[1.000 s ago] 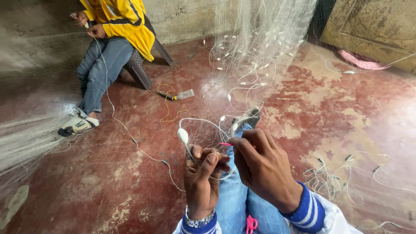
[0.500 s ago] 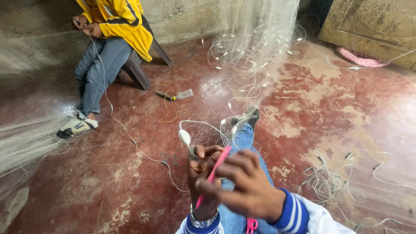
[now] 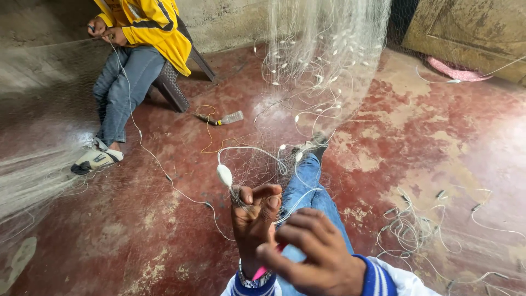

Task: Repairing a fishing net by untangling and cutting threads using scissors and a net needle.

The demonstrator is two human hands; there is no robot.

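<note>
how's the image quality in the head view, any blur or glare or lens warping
Head view: the right hand closest to the lens is soft with motion blur, while the left hand and white float look sharper; a pale sheen glares off the red floor toward the right; the wide lens bows the edges, so the seated person leans; the hanging net reads as a hazy veil.

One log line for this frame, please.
left hand: pinches net line by white float | right hand: holds pink needle | other person: seated, working net
</note>
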